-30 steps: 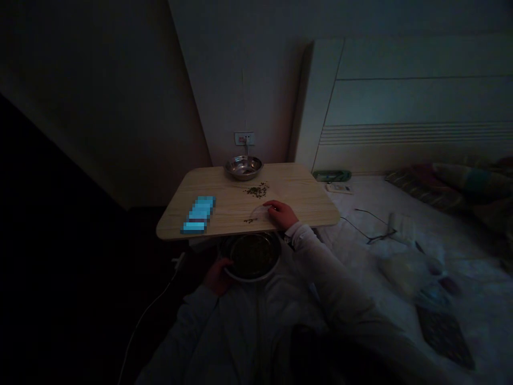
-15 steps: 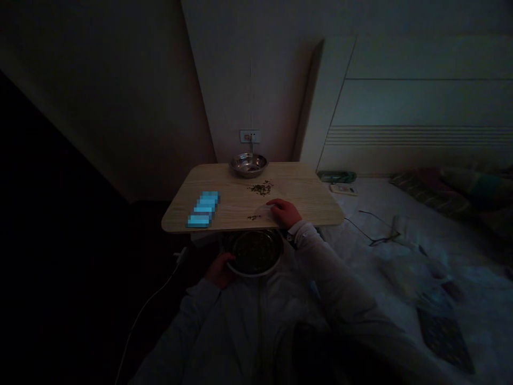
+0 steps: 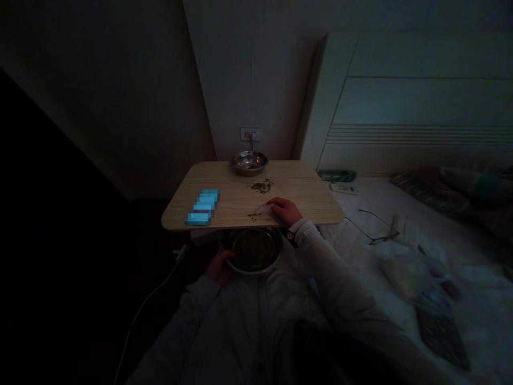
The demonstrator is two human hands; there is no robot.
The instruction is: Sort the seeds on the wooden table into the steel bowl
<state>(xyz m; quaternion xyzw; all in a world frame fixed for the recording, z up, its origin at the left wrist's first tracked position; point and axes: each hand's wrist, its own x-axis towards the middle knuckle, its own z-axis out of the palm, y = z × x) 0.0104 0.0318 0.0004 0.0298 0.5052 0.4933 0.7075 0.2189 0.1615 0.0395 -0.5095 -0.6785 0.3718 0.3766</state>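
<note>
My left hand is closed on the rim of a round metal bowl, held just below the front edge of a small wooden table. Dark bits lie inside that bowl. On the tabletop, my right hand pinches a thin, pale, translucent piece, too dim to name exactly. Its edge is beside a few small dark grains near the front edge. Farther back lies a larger scatter of greenish grains. Behind it stands a second shiny metal bowl.
A lit phone, its screen blurred out, lies at the table's left. A wall socket with a plug is behind. On the bed to the right are glasses, a remote and a plastic bag. A white cable hangs at left.
The small front grains have shifted slightly by the pale piece in my right hand. My left hand stays on the bowl. The view has tilted a little.
</note>
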